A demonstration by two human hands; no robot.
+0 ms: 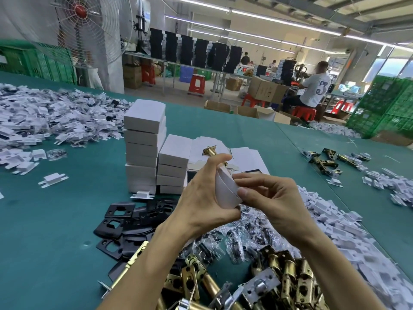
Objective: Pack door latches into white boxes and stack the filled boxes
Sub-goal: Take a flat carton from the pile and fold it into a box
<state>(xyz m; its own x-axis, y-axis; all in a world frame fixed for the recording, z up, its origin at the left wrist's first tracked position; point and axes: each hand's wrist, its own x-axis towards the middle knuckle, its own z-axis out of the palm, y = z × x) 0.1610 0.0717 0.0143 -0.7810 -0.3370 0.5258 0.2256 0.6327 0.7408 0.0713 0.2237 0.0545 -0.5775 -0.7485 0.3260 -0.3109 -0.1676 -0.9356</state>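
My left hand [204,195] grips a white box [226,191] held above the green table [67,220]. A brass door latch [212,152] sticks out of the box's far end, past my left thumb. My right hand [268,198] pinches the box's near flap with thumb and fingertips. Behind my hands stand two stacks of filled white boxes, a tall stack [144,146] and a shorter stack [174,164]. Flat unfolded white boxes [248,159] lie behind my hands. Several loose brass latches [286,280] lie in a heap at the bottom.
Black strike plates [120,220] lie left of my arms, beside bagged screws [237,240]. White plastic inserts are heaped at the left [44,117] and at the right [335,222]. More latches [324,159] lie at the far right. A seated person [312,90] works beyond the table.
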